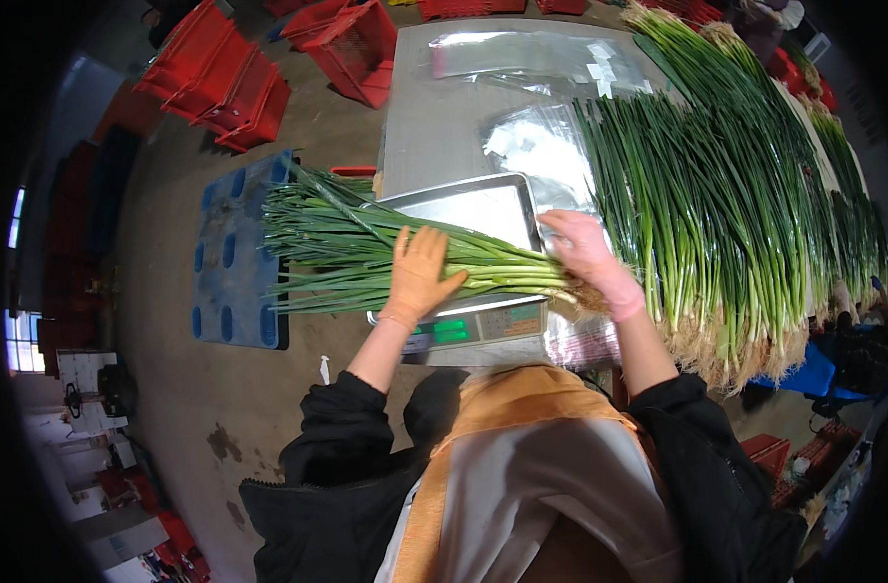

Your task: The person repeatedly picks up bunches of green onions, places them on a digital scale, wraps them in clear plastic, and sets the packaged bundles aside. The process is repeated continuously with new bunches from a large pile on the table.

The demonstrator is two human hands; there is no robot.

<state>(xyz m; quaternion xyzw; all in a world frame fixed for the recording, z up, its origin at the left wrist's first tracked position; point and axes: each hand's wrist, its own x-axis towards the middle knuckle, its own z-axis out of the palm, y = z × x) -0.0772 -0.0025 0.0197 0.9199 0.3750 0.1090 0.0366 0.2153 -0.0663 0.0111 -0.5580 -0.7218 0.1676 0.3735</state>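
Observation:
A bunch of green onions (488, 266) lies across the metal pan (525, 191) of a digital scale (451, 331), leaves to the left and roots to the right. My left hand (419, 273), in an orange glove, rests flat over the middle of the stalks, thumb apart from the fingers. At the root end is my right hand (581, 248), in a pink glove. Its fingers are bent above the pale stalk ends, and whether they grip any stalk cannot be made out. Green digits glow on the scale's display, below my left hand.
Many green onions (706, 211) lie in rows on the table (437, 131) at right, roots towards me. Clear plastic bags (539, 142) are behind the scale. A blue plastic pallet (229, 255) and stacked red crates (218, 80) stand on the floor at left.

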